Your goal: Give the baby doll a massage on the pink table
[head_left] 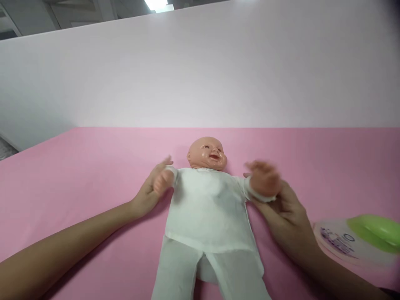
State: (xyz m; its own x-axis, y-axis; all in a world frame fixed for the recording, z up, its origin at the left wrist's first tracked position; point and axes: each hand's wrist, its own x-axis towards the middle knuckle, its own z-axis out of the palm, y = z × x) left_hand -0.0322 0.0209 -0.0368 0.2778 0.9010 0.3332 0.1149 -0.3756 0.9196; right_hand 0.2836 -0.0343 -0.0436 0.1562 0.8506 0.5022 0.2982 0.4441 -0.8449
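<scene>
A baby doll (212, 208) in a white top and white trousers lies on its back, its bare head away from me. Its arms reach out to both sides, and its feet are beyond the lower edge of the view. On the left, my left hand (148, 189) is closed around the doll's arm beside its small fist, with a fingertip showing past it. My right hand (290, 212) grips the doll's other arm at the sleeve from the outer side. That arm is raised, and the doll's hand there is smeared by motion.
A pink surface (93, 175) lies under the doll. At the lower right, close to my right forearm, is a clear bottle (337, 241) with a green cap and purple print, partly blurred. A white panel (200, 71) rises along the far edge.
</scene>
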